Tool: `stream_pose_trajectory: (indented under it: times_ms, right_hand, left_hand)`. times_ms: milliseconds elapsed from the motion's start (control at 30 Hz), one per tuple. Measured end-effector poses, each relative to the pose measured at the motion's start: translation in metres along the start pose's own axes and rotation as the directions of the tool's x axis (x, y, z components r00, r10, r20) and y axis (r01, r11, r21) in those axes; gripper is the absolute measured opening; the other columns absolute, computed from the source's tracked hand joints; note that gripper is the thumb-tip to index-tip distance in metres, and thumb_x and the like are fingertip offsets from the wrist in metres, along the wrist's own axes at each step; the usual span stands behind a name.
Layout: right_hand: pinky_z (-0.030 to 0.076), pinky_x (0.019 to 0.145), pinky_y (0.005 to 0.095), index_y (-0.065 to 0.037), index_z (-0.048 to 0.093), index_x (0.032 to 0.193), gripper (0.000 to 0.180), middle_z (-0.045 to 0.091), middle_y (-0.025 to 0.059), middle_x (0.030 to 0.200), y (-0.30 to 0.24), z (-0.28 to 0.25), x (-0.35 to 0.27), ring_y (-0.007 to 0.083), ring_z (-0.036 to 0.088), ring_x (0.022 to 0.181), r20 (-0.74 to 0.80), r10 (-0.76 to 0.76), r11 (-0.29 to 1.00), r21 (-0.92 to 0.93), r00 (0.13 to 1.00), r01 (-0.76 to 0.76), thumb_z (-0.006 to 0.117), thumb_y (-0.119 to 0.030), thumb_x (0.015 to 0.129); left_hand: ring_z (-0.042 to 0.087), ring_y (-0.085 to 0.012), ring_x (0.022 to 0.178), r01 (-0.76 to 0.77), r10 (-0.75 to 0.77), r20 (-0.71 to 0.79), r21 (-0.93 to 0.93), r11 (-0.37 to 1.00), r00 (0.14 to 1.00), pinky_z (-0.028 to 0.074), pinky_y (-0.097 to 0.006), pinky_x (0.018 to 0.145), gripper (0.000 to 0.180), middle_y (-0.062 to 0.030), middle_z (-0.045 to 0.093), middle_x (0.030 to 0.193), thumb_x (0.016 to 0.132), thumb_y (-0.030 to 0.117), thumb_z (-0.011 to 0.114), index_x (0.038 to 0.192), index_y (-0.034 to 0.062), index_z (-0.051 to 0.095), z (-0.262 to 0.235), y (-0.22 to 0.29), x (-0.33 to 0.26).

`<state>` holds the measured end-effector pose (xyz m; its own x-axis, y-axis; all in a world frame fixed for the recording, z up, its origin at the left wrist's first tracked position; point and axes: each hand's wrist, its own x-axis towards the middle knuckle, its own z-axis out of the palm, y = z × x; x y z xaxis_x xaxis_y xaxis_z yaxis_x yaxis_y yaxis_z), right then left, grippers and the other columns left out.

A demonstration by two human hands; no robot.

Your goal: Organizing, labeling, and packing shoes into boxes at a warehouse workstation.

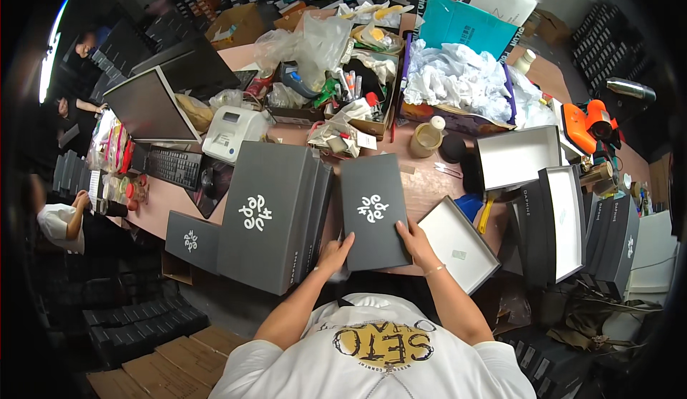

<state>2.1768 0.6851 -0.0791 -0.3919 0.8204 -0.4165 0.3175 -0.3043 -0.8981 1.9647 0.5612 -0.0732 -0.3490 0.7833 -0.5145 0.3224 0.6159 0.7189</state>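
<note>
Both my hands hold a dark grey shoe box (373,236) with white lettering on its lid, at the near edge of the pink table. My left hand (334,253) grips its left side near the lower corner, thumb on the lid's edge. On the opposite side, my right hand (417,246) clasps the box with its thumb on top; the other fingers are partly hidden. Just left stand larger dark grey boxes (268,213) side by side. A white-lined open box part (465,252) lies by my right hand.
Further right are an open white-lined box (519,157) and upright dark boxes (612,238). Behind stand a jar (426,138), a carton of crumpled white paper (458,88), a label printer (232,133), a monitor (152,105) and a keyboard (174,166). Other people are at the left and far side.
</note>
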Motion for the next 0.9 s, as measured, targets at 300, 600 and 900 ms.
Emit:
stream_pose_trajectory:
  times_ms: [300,600,900]
  right_hand:
    - [0.057,0.063,0.0286,-0.008,0.03,0.145,0.072,0.049,0.0164,0.133,-0.133,-0.059,-0.101,0.0239,0.052,0.114,0.358,-0.002,1.0,0.027,0.934,-0.008,0.058,-0.043,0.089]
    - [0.048,0.085,0.0407,-0.001,0.055,0.124,0.062,0.058,0.024,0.117,-0.189,-0.016,-0.06,0.0376,0.061,0.097,0.18,-0.379,0.545,-0.749,0.908,0.376,0.061,-0.049,0.085]
    - [0.04,0.089,0.039,-0.009,0.064,0.107,0.037,0.059,0.0077,0.109,-0.28,0.025,-0.093,0.0275,0.054,0.105,0.492,-0.84,0.04,-0.365,0.229,0.93,0.075,-0.018,0.073]
  left_hand:
    - [0.062,-0.04,0.07,-0.057,0.034,0.101,0.233,0.971,0.994,0.046,-0.045,0.066,0.071,-0.0221,0.063,0.071,0.094,0.057,0.039,0.072,-0.0054,0.065,-0.08,0.101,-0.095]
    - [0.061,-0.0131,0.09,-0.556,0.433,-0.374,-0.339,0.759,0.82,0.05,-0.027,0.079,0.02,-0.0081,0.064,0.1,0.082,0.0,0.064,0.102,0.0016,0.066,-0.14,0.146,-0.126]
    - [0.06,-0.0153,0.097,-0.582,0.525,-0.252,-0.326,0.745,0.813,0.049,-0.03,0.084,0.071,-0.0138,0.061,0.113,0.082,-0.004,0.061,0.144,0.0075,0.029,-0.131,0.161,-0.145]
